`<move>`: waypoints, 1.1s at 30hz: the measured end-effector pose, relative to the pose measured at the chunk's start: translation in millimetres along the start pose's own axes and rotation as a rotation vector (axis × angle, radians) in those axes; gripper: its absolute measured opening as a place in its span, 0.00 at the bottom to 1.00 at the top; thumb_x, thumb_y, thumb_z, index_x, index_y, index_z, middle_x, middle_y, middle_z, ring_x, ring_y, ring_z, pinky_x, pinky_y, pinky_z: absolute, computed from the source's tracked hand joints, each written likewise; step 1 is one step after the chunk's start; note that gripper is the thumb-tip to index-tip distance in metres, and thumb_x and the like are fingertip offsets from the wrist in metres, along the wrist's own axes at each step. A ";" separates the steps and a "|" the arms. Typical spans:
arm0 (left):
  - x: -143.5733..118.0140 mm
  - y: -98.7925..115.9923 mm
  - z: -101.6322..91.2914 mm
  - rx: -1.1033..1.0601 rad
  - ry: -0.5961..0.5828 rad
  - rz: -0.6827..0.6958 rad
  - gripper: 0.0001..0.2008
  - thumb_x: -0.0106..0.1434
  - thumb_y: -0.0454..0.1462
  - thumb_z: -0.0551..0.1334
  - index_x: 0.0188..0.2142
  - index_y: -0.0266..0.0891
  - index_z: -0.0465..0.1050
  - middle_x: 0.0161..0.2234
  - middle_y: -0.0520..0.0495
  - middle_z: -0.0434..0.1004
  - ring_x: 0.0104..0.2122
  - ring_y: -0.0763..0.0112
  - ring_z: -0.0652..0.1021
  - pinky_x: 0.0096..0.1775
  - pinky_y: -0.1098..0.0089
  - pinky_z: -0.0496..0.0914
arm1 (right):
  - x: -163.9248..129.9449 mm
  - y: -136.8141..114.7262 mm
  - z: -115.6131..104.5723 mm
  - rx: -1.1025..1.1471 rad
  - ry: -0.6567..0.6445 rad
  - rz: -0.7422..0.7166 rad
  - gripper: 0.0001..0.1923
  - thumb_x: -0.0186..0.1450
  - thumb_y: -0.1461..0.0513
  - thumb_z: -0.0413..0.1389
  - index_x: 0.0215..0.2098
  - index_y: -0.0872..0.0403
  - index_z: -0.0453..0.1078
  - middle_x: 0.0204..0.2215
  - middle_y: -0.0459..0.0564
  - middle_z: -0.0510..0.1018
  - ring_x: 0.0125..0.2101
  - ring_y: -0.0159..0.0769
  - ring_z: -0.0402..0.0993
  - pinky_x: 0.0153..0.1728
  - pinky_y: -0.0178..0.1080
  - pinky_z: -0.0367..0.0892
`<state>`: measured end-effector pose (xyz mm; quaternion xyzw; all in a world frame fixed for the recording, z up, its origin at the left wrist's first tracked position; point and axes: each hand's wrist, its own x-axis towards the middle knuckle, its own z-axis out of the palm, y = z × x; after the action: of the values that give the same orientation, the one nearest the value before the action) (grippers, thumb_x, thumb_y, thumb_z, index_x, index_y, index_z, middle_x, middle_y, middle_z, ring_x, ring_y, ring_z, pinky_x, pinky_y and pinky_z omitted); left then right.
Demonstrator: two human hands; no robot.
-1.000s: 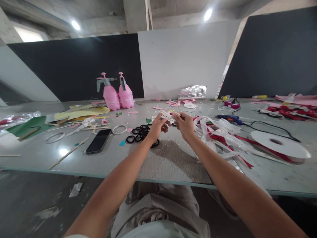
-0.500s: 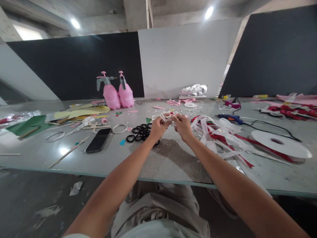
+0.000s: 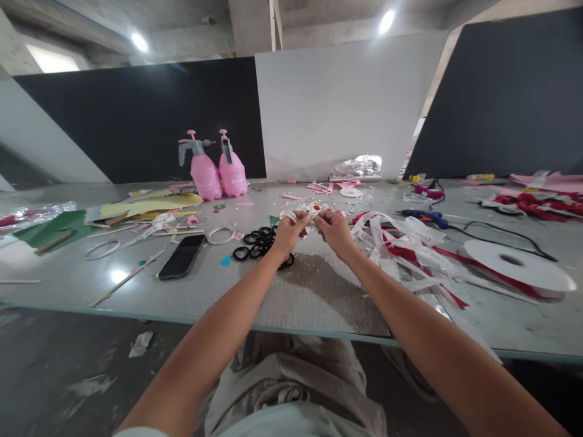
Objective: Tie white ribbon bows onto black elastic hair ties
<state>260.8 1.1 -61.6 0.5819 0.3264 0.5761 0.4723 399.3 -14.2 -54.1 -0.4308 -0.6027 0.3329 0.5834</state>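
Between my two hands is a white ribbon bow (image 3: 313, 209) with a small red piece at its middle. My left hand (image 3: 291, 233) pinches its left side, and my right hand (image 3: 333, 229) pinches the right side. Fingers cover parts of the bow, so its full shape is hidden. Black hair ties (image 3: 259, 243) lie in a pile just left of my left hand. To the right of my right hand spreads a heap of white and red ribbon (image 3: 392, 243).
Two pink spray bottles (image 3: 218, 175) stand at the back. A phone (image 3: 182, 257) lies to the left, near a white ring (image 3: 221, 235). On the right are a blue glue gun (image 3: 424, 218) with its cable and a white ribbon spool (image 3: 519, 264). Foil (image 3: 359, 165) lies by the back panel.
My fingers have shifted slightly apart on the white bow, and its red middle shows more clearly. The things on the table stay where they were.
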 end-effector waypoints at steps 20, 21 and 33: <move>-4.2 12.1 1.9 -0.172 0.039 -0.096 0.21 0.52 0.52 0.67 0.33 0.38 0.69 0.23 0.55 0.66 0.21 0.80 0.69 0.25 0.77 0.64 | -7.6 -8.3 2.5 -0.016 -0.104 -0.088 0.22 0.60 0.54 0.56 0.48 0.57 0.72 0.16 0.40 0.69 0.16 0.26 0.59 0.20 0.32 0.55; -4.1 11.6 1.6 -0.177 0.020 -0.088 0.20 0.53 0.52 0.66 0.33 0.38 0.69 0.24 0.55 0.66 0.22 0.80 0.69 0.25 0.77 0.64 | -8.0 -9.2 3.2 0.012 -0.139 -0.056 0.24 0.59 0.53 0.56 0.50 0.58 0.71 0.16 0.40 0.70 0.15 0.26 0.57 0.19 0.31 0.54; 2.0 3.9 -7.0 -0.091 -0.038 -0.097 0.23 0.56 0.55 0.63 0.38 0.38 0.74 0.30 0.50 0.73 0.24 0.77 0.73 0.25 0.77 0.66 | -11.9 -4.3 -4.7 -0.439 -0.295 -0.259 0.21 0.61 0.62 0.53 0.54 0.52 0.68 0.21 0.44 0.78 0.21 0.31 0.67 0.27 0.32 0.59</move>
<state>253.5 2.8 -58.1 0.5541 0.3184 0.5556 0.5319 402.8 -27.2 -54.8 -0.4131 -0.7885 0.1764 0.4200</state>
